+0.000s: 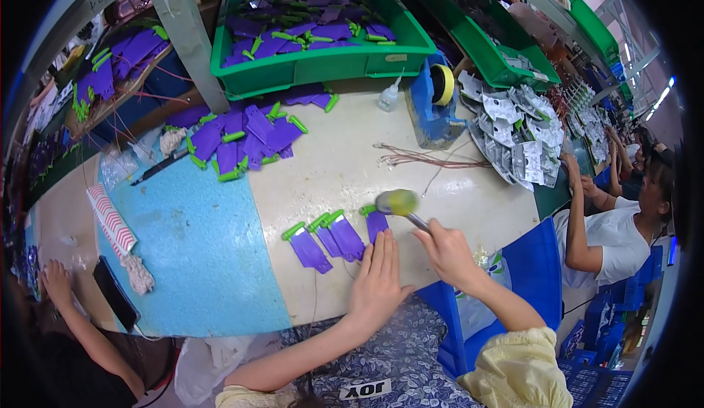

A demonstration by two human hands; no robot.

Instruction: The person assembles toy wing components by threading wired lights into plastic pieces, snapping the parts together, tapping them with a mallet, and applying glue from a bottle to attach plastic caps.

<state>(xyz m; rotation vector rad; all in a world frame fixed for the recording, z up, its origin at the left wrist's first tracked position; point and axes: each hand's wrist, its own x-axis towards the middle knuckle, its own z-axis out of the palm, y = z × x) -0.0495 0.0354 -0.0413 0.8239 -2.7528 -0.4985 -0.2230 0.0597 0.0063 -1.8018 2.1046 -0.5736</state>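
Note:
My left hand [377,283] lies flat with its fingers stretched out, the fingertips on a flat purple plastic piece [376,222] with a green end. My right hand [449,252] is wrapped round the handle of a small hammer [397,203]. The yellowish hammer head is blurred and appears right at the green end of that piece; whether it touches cannot be made out. Just left lie several more purple pieces [308,250] with green ends in a slanted row, thin wires trailing from some of them.
Behind is a pile of purple pieces [257,131] before a green bin [323,63] full of them. A glue bottle [389,98], blue tape dispenser [433,107], wires [425,157] and grey parts [521,144] lie farther right. A phone [116,294] lies left. Co-workers sit both sides.

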